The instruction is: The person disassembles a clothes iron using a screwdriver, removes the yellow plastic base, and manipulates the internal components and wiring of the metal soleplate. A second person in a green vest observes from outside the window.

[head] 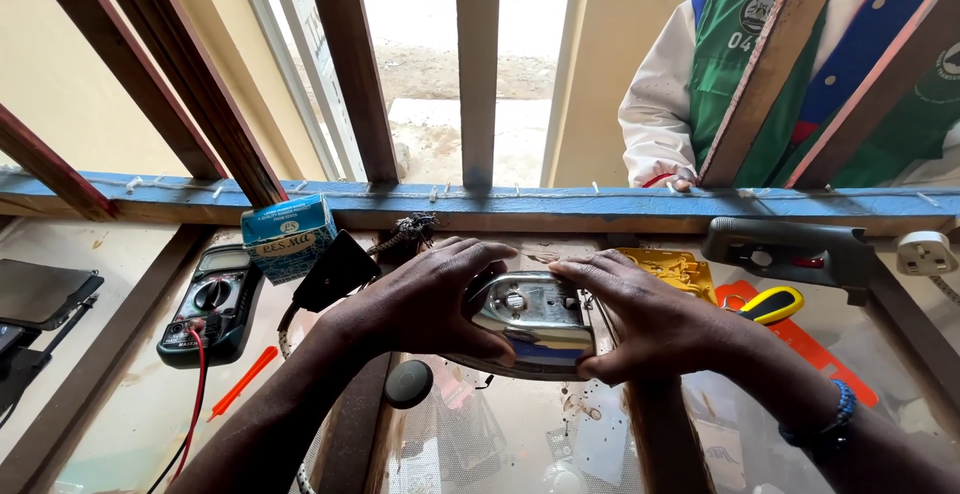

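Left hand [425,299] and right hand [640,319] clasp a shiny chrome-plated metal iron body [530,324] from either side, fingers curled around its rounded, reflective shell. It sits over a glass-topped wooden counter [120,404], central in view. To the left lie a black plastic multimeter with a round dial [208,304] and a small blue cardboard box [288,237]. A yellow-handled tool [772,304] rests to the right.

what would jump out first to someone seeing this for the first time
Dead centre, the left hand and right hand clasp a shiny metal iron body from both sides over a glass counter. To the left lie a black multimeter with a red lead and a small blue box. At upper right, a person in a green, white and blue jacket stands behind the wooden bars.
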